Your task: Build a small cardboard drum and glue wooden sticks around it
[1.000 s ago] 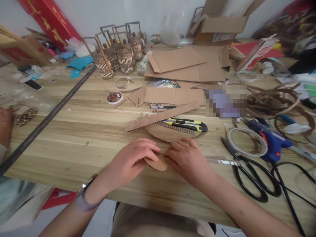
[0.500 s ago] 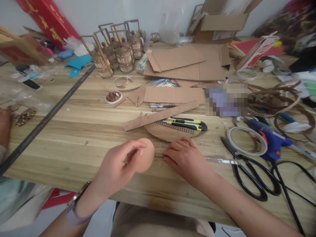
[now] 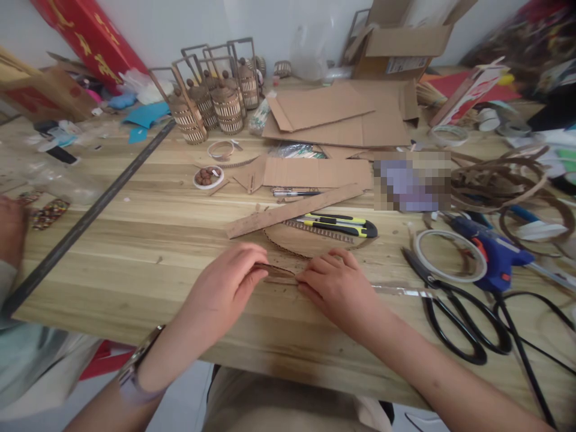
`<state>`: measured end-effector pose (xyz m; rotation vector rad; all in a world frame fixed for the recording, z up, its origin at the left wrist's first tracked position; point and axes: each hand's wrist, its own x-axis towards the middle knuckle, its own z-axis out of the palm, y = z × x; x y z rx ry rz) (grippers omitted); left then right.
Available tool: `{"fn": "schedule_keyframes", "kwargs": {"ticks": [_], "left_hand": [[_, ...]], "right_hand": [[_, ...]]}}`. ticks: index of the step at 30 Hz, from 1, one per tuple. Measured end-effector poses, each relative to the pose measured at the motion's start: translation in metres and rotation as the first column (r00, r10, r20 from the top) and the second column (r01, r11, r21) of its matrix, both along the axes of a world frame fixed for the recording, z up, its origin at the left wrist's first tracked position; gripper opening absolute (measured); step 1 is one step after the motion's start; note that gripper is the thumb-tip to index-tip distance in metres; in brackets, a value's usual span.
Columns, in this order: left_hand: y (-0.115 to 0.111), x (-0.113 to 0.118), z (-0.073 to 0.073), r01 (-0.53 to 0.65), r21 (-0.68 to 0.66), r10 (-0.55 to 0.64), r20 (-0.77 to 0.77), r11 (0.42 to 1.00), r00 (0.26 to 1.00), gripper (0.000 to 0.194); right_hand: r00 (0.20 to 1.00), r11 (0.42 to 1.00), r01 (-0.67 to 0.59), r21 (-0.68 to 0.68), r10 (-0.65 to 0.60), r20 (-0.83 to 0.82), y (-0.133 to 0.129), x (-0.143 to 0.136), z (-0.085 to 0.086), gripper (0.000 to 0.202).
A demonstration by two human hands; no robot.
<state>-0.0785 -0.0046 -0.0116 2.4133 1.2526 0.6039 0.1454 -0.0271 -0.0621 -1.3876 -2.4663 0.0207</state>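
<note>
My left hand (image 3: 231, 285) pinches the edge of a thin cardboard piece (image 3: 281, 269), which is seen nearly edge-on between my hands. My right hand (image 3: 330, 282) rests on the table with its fingers closed at the other end of that piece; what lies under them is hidden. From beneath my right wrist a clear shiny strip (image 3: 400, 291) runs to the right. Just beyond my hands are a yellow and black utility knife (image 3: 344, 224) and a long cardboard strip (image 3: 292, 211).
Large black scissors (image 3: 459, 321), a tape roll (image 3: 420, 258) and a blue glue gun (image 3: 499, 258) lie right. Behind are cardboard sheets (image 3: 333, 114), small lantern-like baskets (image 3: 227, 109) and a bowl of brown beads (image 3: 220, 180). Another person's hand (image 3: 11, 231) is at the far left.
The round cardboard disc that showed its flat face in my left hand is now seen almost edge-on. My left hand has turned over and moved slightly up. My right hand has barely moved.
</note>
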Motion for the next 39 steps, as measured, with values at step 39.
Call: {"fn": "schedule_keyframes", "kwargs": {"ticks": [39], "left_hand": [[0.002, 0.012, -0.013, 0.042, -0.138, -0.056, -0.094, 0.989, 0.994, 0.014]], "right_hand": [[1.000, 1.000, -0.001, 0.006, 0.001, 0.015, 0.000, 0.001, -0.001, 0.015]]}}
